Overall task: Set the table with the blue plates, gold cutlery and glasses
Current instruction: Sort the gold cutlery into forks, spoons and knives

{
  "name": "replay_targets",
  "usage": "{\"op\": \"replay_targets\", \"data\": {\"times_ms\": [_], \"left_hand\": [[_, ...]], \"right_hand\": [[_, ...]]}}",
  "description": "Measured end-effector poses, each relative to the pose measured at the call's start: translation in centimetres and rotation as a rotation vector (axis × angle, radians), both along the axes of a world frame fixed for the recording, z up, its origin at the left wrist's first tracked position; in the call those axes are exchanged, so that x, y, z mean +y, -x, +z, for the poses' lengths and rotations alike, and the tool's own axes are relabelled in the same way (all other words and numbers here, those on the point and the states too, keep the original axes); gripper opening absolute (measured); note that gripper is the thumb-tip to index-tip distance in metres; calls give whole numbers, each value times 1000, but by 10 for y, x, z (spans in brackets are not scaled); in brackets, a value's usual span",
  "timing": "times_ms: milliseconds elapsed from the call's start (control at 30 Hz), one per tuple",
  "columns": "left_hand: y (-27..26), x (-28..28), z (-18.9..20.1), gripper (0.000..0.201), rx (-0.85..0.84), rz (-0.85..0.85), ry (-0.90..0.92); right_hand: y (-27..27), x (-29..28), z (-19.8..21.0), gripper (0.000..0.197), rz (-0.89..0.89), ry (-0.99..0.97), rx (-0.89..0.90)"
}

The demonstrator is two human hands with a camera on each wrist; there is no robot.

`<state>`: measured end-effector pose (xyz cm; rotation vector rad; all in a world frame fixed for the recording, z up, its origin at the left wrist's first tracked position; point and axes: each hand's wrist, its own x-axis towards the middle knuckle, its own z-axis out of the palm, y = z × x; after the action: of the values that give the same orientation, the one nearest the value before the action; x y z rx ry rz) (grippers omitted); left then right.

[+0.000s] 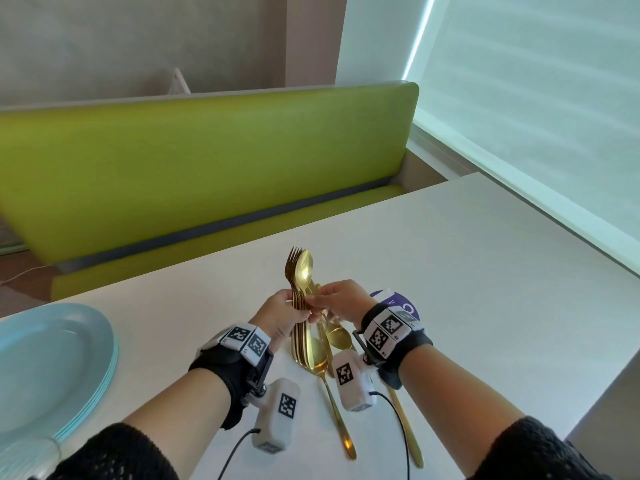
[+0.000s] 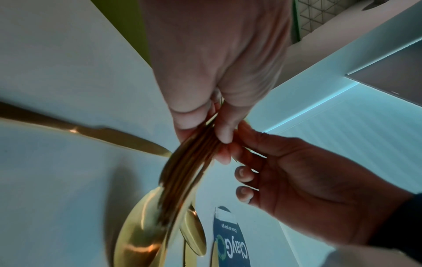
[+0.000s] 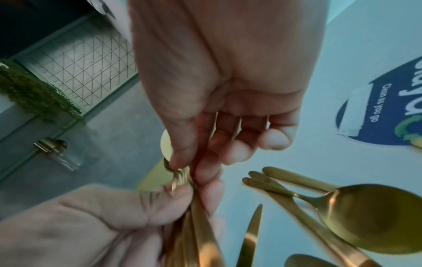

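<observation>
My left hand [image 1: 277, 315] grips a bundle of gold forks and spoons [image 1: 300, 282] upright above the white table [image 1: 485, 271], heads pointing away from me. My right hand [image 1: 341, 299] pinches one piece of that bundle at its neck with thumb and forefinger. In the left wrist view the bundle's handles [image 2: 191, 162] fan out under the thumb. More gold cutlery lies on the table under my hands: a large spoon [image 1: 320, 362], a smaller spoon [image 1: 339, 336] and a knife [image 3: 250, 236]. A stack of light blue plates [image 1: 52, 368] sits at the left.
A green bench seat [image 1: 207, 161] runs along the table's far side. A round purple sticker [image 1: 405, 306] lies on the table beside my right wrist. The table's right edge [image 1: 602, 386] drops off near a window blind.
</observation>
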<state>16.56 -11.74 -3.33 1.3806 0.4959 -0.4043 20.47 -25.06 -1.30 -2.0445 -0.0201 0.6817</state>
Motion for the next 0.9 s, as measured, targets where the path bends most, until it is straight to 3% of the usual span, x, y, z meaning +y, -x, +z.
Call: {"op": "replay_targets", "data": {"times_ms": [133, 300, 400, 500, 900], "left_hand": [[-3, 11, -3, 21, 3, 96, -11], [-8, 27, -3, 24, 39, 124, -21], [-11, 30, -7, 29, 48, 143, -34], [-11, 32, -10, 29, 57, 149, -42], [-12, 39, -18, 27, 82, 165, -50]], "right_hand": [[-12, 2, -3, 13, -76, 66, -81], [-23, -4, -23, 20, -82, 459, -182], [-21, 2, -39, 29, -55, 586, -159], [-21, 9, -52, 23, -12, 688, -129], [-18, 15, -58, 19, 43, 781, -77]]}}
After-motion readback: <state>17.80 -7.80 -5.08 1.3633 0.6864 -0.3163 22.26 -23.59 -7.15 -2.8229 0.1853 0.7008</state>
